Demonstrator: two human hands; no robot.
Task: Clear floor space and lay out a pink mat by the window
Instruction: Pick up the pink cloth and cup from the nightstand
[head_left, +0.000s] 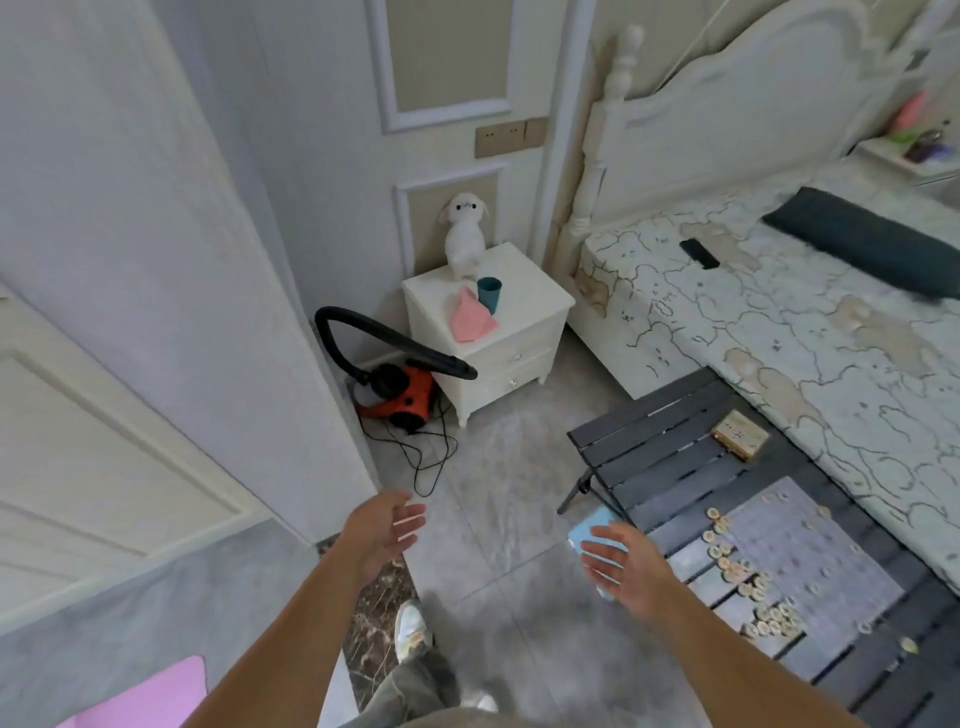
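Observation:
A corner of the pink mat (150, 696) shows at the bottom left, on the floor outside the doorway. My left hand (387, 530) reaches forward over the grey floor tiles with its fingers straight and holds nothing. My right hand (626, 564) is stretched out in the same way, palm turned inward, just left of the low black slatted table (660, 441). A light blue flat object (592, 530) lies at the table's near corner, partly hidden behind my right hand. No window is in view.
An orange vacuum cleaner (402, 397) with a black hose and loose cord sits beside the white nightstand (519, 332). The open white door (156, 270) stands to the left. The bed (779, 332) runs along the right. Game pieces and a board (800, 551) lie on the black table.

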